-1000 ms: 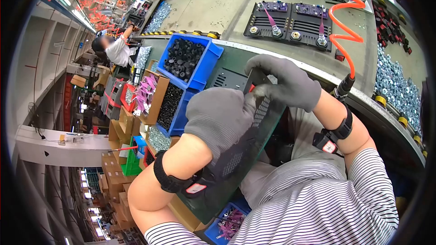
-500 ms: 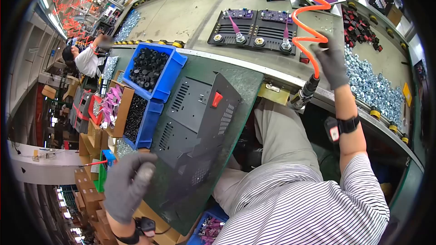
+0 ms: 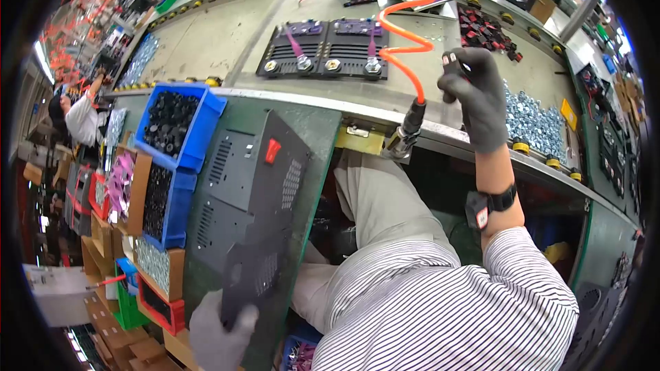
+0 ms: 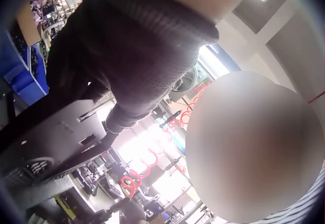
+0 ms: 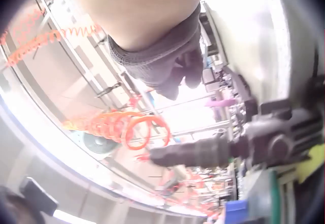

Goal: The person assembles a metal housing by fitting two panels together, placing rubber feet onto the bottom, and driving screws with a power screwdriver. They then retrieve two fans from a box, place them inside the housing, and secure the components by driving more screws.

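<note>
In the head view my gloved right hand (image 3: 481,99) is raised over the conveyor edge and pinches a small black rocker switch (image 3: 450,69). My gloved left hand (image 3: 220,336) is at the near end of a bent black metal panel (image 3: 251,268), its corner between fingers and thumb. Beyond that panel lies a second bent black panel (image 3: 237,165) with a red rocker switch (image 3: 273,151) set in its upright side. The left wrist view shows the dark left glove (image 4: 137,66) against a panel (image 4: 66,132). The right glove (image 5: 167,66) hides its switch in the right wrist view.
Blue bins (image 3: 182,127) of black parts line the green bench's left side. An orange coiled hose (image 3: 405,48) runs to a black air tool (image 3: 405,134) at the conveyor edge. Loose switches (image 3: 488,31) and silver nuts (image 3: 536,120) lie on the conveyor, near black plates (image 3: 323,48) with circuit boards.
Both hands left the far panel, where the red switch now shows. The right hand reached to the conveyor and came back with a switch. The left hand came down to the near panel's end.
</note>
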Motion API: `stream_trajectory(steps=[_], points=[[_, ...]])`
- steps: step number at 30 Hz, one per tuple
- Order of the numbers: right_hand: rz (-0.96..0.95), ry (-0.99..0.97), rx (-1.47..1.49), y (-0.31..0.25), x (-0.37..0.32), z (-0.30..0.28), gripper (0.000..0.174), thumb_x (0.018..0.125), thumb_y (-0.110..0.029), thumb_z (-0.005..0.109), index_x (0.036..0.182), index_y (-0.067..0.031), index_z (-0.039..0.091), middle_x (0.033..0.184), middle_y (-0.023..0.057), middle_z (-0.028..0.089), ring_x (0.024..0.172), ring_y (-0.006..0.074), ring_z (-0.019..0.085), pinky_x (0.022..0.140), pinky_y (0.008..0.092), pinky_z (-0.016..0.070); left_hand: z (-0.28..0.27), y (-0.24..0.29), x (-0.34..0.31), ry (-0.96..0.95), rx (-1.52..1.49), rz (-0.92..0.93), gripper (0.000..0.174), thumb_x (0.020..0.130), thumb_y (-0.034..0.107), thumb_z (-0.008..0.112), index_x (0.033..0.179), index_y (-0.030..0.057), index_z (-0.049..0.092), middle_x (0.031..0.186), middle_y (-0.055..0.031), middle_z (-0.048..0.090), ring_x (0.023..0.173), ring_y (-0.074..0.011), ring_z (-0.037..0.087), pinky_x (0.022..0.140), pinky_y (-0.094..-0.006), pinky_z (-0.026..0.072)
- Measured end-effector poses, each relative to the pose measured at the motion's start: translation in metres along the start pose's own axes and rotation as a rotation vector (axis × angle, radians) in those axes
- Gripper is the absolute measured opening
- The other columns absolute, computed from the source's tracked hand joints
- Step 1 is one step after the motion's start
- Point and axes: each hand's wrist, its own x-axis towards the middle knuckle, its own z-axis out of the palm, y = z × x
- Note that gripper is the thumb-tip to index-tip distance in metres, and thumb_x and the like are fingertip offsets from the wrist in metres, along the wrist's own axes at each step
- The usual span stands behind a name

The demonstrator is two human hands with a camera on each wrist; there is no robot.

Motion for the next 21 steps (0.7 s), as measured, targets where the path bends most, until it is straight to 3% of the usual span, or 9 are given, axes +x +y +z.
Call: stream_trajectory(steps=[2,4,6,10,13,16,19,21], points=[[-0.142,-0.058,-0.014,-0.012,-0.025,0.036,0.038,0.07,0.001,0.071,0.104,-0.0035,0.054,0.093,0.0069,0.056,0.082,0.0145,0.058,0.072,0.0267,0.0489,0.005,-0.001,0.003,0.042,0.274,0.068,0.026,0.079,0.024,0.066,0.094,0.002,0.064,0.08,-0.0133,0.063,0.073,-0.0311,0.062,0.065,-0.0363,0.0484],[-0.205,-0.452,-0.137,-0.017,-0.041,0.057,0.033,0.068,0.003,0.072,0.098,-0.0023,0.059,0.101,0.0093,0.054,0.087,0.0149,0.057,0.079,0.0276,0.0468,0.005,0.001,0.008,0.088,0.177,0.008,0.024,0.079,0.024,0.066,0.09,0.0032,0.064,0.081,-0.0143,0.063,0.073,-0.0348,0.06,0.064,-0.0391,0.0478],[-0.151,-0.795,-0.034,-0.01,-0.055,0.085,0.029,0.069,0.003,0.072,0.097,-0.0037,0.065,0.113,0.0118,0.048,0.1,0.0181,0.054,0.084,0.0306,0.0454,0.01,0.001,0.009,0.165,0.18,0.095,0.023,0.081,0.026,0.064,0.09,0.0045,0.064,0.08,-0.0143,0.063,0.072,-0.0342,0.061,0.063,-0.0388,0.0478],[-0.203,-1.157,0.046,-0.014,-0.078,0.15,0.029,0.076,-0.004,0.07,0.104,-0.0043,0.062,0.114,0.0128,0.049,0.1,0.0228,0.055,0.085,0.0322,0.0464,0.016,-0.009,0.003,0.271,0.154,0.143,0.026,0.081,0.029,0.064,0.089,0.004,0.064,0.08,-0.0142,0.062,0.071,-0.0337,0.06,0.063,-0.0389,0.0472],[-0.292,-1.172,0.083,-0.01,-0.091,0.179,0.032,0.075,-0.003,0.069,0.106,-0.0025,0.06,0.113,0.0131,0.05,0.095,0.0248,0.058,0.083,0.0316,0.0482,0.018,-0.012,0.0,0.294,0.099,0.171,0.029,0.08,0.029,0.066,0.091,0.003,0.063,0.079,-0.014,0.062,0.07,-0.0328,0.06,0.063,-0.0384,0.0467],[-0.232,-1.126,0.075,-0.004,-0.098,0.189,0.031,0.076,-0.004,0.07,0.105,-0.0037,0.062,0.111,0.0134,0.052,0.091,0.0254,0.06,0.078,0.0308,0.0498,0.013,-0.01,0.0,0.319,0.162,0.24,0.028,0.079,0.029,0.066,0.094,0.0048,0.064,0.079,-0.0121,0.062,0.072,-0.0303,0.06,0.064,-0.0373,0.0471],[-0.463,-0.953,-0.05,-0.001,-0.107,0.194,0.027,0.077,-0.008,0.07,0.104,-0.0088,0.065,0.102,0.0117,0.055,0.086,0.022,0.061,0.073,0.031,0.0501,0.004,-0.006,0.001,0.341,0.245,0.313,0.027,0.079,0.027,0.066,0.096,0.0065,0.063,0.079,-0.0106,0.061,0.073,-0.0287,0.061,0.065,-0.0368,0.0474],[-0.398,-0.997,-0.176,-0.01,-0.109,0.19,0.028,0.077,-0.008,0.069,0.105,-0.0088,0.065,0.099,0.0101,0.056,0.085,0.0212,0.061,0.072,0.0306,0.0498,0.001,-0.005,0.002,0.345,0.257,0.342,0.027,0.078,0.027,0.066,0.097,0.0071,0.063,0.08,-0.0102,0.061,0.074,-0.0283,0.06,0.065,-0.0368,0.0474]])
